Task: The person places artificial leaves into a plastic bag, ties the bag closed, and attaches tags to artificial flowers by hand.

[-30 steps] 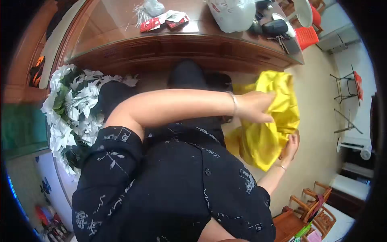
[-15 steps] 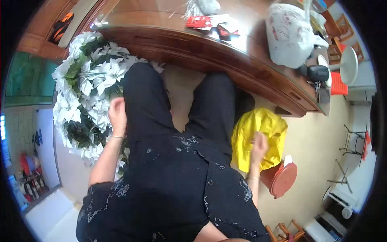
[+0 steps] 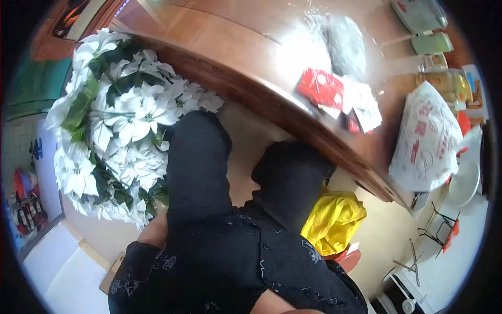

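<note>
Beside my left thigh, only a bare stretch of my left forearm [image 3: 155, 230] shows. It runs up to the lower edge of a big bunch of white artificial poinsettias [image 3: 133, 112] with green leaves. My left hand's fingers are hidden there, so I cannot tell what they touch. My right hand is out of sight. On my right side, a yellow bag [image 3: 334, 220] sits by my thigh, partly covering a reddish lidded bin [image 3: 349, 260].
A glossy wooden table [image 3: 219, 34] runs along the front. On it are red packets [image 3: 321, 87], a clear plastic bundle [image 3: 345, 44] and a white printed plastic bag [image 3: 426, 141]. Folding stools [image 3: 439, 230] stand at the right. My knees are close to the table edge.
The view has tilted and shifted, bringing the table's packets and white bag nearer the middle. Both hands, visible before, have dropped from sight; only part of the left forearm shows.
</note>
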A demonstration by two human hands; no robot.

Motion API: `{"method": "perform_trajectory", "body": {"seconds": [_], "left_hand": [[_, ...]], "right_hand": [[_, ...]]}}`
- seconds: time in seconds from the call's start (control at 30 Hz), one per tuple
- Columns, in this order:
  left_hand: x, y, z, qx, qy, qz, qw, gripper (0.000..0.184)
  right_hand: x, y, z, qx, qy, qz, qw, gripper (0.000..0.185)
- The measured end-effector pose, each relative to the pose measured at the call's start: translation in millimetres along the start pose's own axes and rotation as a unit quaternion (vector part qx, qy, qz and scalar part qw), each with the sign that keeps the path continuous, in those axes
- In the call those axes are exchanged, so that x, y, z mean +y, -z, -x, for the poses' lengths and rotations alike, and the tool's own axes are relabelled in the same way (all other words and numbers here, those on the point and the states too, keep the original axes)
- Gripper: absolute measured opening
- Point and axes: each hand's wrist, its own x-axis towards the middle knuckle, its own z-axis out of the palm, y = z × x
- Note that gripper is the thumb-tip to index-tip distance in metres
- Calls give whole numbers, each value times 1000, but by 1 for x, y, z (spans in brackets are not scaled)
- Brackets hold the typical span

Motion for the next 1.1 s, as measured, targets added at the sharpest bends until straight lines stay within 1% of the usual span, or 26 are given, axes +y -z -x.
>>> {"method": "perform_trajectory", "body": {"seconds": [0.23, 0.47, 0.73, 0.93, 1.1], "left_hand": [[2, 1, 26, -7, 60, 40, 997, 36], [-4, -21, 44, -14, 86, 65, 994, 36], [-26, -69, 73, 5, 92, 113, 989, 36], [-42, -116, 83, 13, 92, 154, 984, 36], [-50, -149, 81, -3, 82, 176, 981, 37]], "right_hand": [[-27, 33, -25, -17, -25, 13, 999, 25], [-41, 42, -47, -31, -7, 47, 998, 25], [-48, 45, -87, -53, 98, 119, 987, 26], [-54, 43, -116, -58, 185, 181, 964, 26], [-61, 41, -126, -48, 223, 220, 948, 26]]}}
